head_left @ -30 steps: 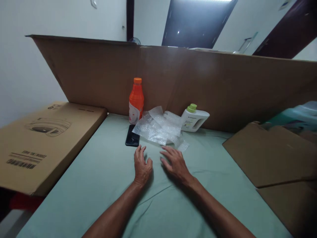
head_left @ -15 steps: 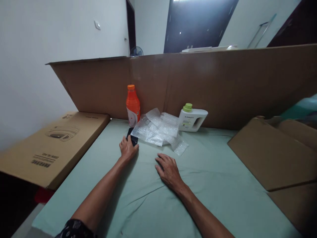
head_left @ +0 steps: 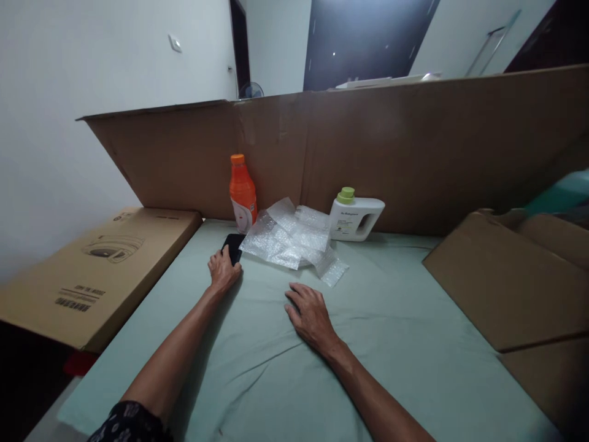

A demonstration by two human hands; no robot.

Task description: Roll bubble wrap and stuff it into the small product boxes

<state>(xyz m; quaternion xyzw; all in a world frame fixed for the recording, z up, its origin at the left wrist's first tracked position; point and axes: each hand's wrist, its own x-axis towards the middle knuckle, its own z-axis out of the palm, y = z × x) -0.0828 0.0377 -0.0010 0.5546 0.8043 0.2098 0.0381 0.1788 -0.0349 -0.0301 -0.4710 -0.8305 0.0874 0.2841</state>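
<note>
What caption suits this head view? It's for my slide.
Left hand on a black phone beside bubble wrap; right hand flat on green sheet.

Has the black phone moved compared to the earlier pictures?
Yes. The black phone, under the left hand, has slid leftward, away from the bubble wrap whose edge it lay beside earlier.
</note>
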